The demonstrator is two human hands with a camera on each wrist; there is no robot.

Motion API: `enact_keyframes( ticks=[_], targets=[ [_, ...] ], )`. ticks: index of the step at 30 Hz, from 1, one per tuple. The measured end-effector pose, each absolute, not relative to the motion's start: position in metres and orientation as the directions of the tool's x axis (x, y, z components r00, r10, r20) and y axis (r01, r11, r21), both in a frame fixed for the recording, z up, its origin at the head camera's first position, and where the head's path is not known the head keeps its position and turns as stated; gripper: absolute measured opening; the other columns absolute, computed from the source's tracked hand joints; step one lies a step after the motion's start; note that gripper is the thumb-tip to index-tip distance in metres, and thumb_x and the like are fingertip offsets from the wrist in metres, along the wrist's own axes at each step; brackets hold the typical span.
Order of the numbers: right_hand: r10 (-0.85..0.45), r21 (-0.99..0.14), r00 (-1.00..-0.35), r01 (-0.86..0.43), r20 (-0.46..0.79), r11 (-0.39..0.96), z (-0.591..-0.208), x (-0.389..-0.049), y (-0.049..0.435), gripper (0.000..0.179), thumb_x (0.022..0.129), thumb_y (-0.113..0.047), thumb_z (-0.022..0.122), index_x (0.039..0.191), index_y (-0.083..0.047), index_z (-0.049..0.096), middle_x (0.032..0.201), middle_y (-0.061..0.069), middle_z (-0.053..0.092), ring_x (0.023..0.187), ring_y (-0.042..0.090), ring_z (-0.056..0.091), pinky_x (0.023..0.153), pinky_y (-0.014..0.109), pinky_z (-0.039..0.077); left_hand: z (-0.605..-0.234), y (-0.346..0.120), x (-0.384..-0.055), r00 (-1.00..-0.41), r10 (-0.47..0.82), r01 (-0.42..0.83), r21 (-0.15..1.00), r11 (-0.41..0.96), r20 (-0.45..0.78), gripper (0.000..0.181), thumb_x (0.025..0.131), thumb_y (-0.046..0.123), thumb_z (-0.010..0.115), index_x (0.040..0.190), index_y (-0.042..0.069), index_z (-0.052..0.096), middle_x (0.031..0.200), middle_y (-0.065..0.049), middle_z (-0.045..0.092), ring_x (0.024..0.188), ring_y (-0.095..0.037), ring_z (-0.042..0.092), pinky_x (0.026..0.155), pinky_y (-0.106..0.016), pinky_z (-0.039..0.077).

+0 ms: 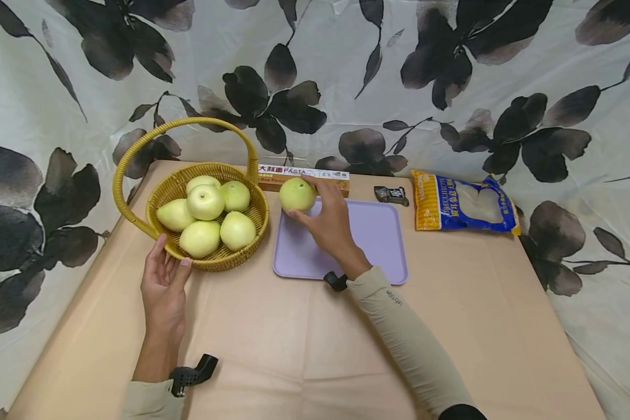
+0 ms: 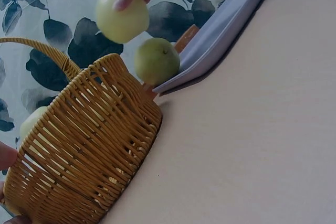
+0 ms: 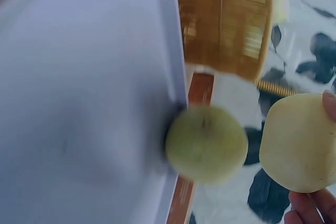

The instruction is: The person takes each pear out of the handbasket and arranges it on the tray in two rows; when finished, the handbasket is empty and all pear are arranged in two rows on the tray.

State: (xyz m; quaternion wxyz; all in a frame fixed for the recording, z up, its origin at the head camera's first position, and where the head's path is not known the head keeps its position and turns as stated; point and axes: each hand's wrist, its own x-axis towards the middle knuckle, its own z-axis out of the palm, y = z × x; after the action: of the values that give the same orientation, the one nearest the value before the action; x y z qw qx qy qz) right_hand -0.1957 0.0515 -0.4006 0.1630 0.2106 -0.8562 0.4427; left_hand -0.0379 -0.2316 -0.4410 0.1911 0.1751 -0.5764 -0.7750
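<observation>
In the head view my right hand (image 1: 328, 224) holds a pale green pear (image 1: 296, 196) by its sides, above the far left corner of the lilac tray (image 1: 380, 245). Both wrist views show this held pear (image 2: 119, 19) apart from a second pear (image 3: 206, 142) at the tray's edge, which is hidden in the head view. My left hand (image 1: 164, 291) touches the near left side of a yellow wicker basket (image 1: 226, 263), thumb and fingertips on its outer wall by the handle's base. Several pears (image 1: 206, 202) lie in the basket.
Behind the tray lies a pasta box (image 1: 273, 178), partly hidden by the right hand. A small black packet (image 1: 391, 195) lies at the tray's far right. Farther right is a yellow and blue bag (image 1: 451, 204). A floral cloth (image 1: 346, 105) hangs behind the table (image 1: 273, 344).
</observation>
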Motion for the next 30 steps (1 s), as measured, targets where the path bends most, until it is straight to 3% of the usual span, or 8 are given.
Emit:
enact_keyframes(
  ticks=[2, 7, 8, 12, 23, 30],
  targets=[
    [-0.193, -0.697, -0.870, -0.481, 0.454, 0.531, -0.401, -0.201, 0.060, 0.075, 0.081, -0.021, 0.095, 0.147, -0.013, 0.061, 0.142, 0.008, 0.066, 0.128, 0.027, 0.060, 0.112, 0.044, 0.049, -0.441, -0.232, -0.038, -0.866, -0.498, 0.099, 0.959, -0.264, -0.049, 0.072, 0.103, -0.005, 0.063, 0.166, 0.019, 0.037, 0.174, -0.009, 0.029, 0.159, -0.027, 0.031, 0.114, -0.014, 0.047],
    [-0.135, -0.707, -0.888, -0.435, 0.439, 0.558, -0.404, -0.213, 0.079, 0.075, 0.081, -0.019, 0.096, 0.147, -0.012, 0.061, 0.140, 0.011, 0.067, 0.124, 0.031, 0.059, 0.107, 0.043, 0.052, -0.441, -0.233, -0.037, -0.863, -0.502, 0.103, 0.958, -0.268, -0.047, 0.072, 0.103, -0.005, 0.063, 0.165, 0.018, 0.037, 0.174, -0.009, 0.029, 0.158, -0.028, 0.032, 0.111, -0.013, 0.048],
    [-0.125, -0.710, -0.894, -0.422, 0.431, 0.564, -0.405, -0.215, 0.082, 0.075, 0.081, -0.018, 0.096, 0.147, -0.013, 0.061, 0.139, 0.012, 0.067, 0.123, 0.032, 0.059, 0.100, 0.044, 0.053, -0.442, -0.233, -0.037, -0.863, -0.503, 0.104, 0.958, -0.268, -0.047, 0.072, 0.103, -0.005, 0.063, 0.165, 0.018, 0.037, 0.174, -0.009, 0.030, 0.158, -0.027, 0.032, 0.111, -0.013, 0.048],
    [-0.101, -0.716, -0.921, -0.358, 0.376, 0.599, -0.409, -0.222, 0.092, 0.074, 0.081, -0.017, 0.095, 0.147, -0.013, 0.061, 0.137, 0.014, 0.067, 0.123, 0.034, 0.059, 0.102, 0.048, 0.050, -0.442, -0.234, -0.037, -0.860, -0.508, 0.104, 0.958, -0.266, -0.048, 0.071, 0.103, -0.005, 0.063, 0.165, 0.017, 0.037, 0.173, -0.011, 0.031, 0.157, -0.028, 0.033, 0.112, -0.013, 0.048],
    [-0.124, -0.732, -0.980, -0.201, 0.158, 0.651, -0.426, -0.238, 0.098, 0.071, 0.083, -0.017, 0.094, 0.145, -0.012, 0.060, 0.134, 0.016, 0.065, 0.126, 0.036, 0.056, 0.108, 0.053, 0.045, -0.443, -0.233, -0.037, -0.859, -0.510, 0.112, 0.956, -0.271, -0.044, 0.071, 0.102, -0.007, 0.062, 0.165, 0.016, 0.038, 0.173, -0.012, 0.032, 0.156, -0.028, 0.034, 0.107, -0.010, 0.049],
    [-0.141, -0.735, -0.980, -0.196, 0.138, 0.649, -0.434, -0.243, 0.096, 0.073, 0.082, -0.016, 0.094, 0.146, -0.011, 0.060, 0.135, 0.016, 0.065, 0.129, 0.038, 0.056, 0.109, 0.053, 0.046, -0.442, -0.233, -0.038, -0.862, -0.504, 0.104, 0.958, -0.267, -0.047, 0.072, 0.102, -0.006, 0.063, 0.165, 0.018, 0.038, 0.173, -0.011, 0.031, 0.156, -0.028, 0.033, 0.107, -0.010, 0.049]
  ],
)
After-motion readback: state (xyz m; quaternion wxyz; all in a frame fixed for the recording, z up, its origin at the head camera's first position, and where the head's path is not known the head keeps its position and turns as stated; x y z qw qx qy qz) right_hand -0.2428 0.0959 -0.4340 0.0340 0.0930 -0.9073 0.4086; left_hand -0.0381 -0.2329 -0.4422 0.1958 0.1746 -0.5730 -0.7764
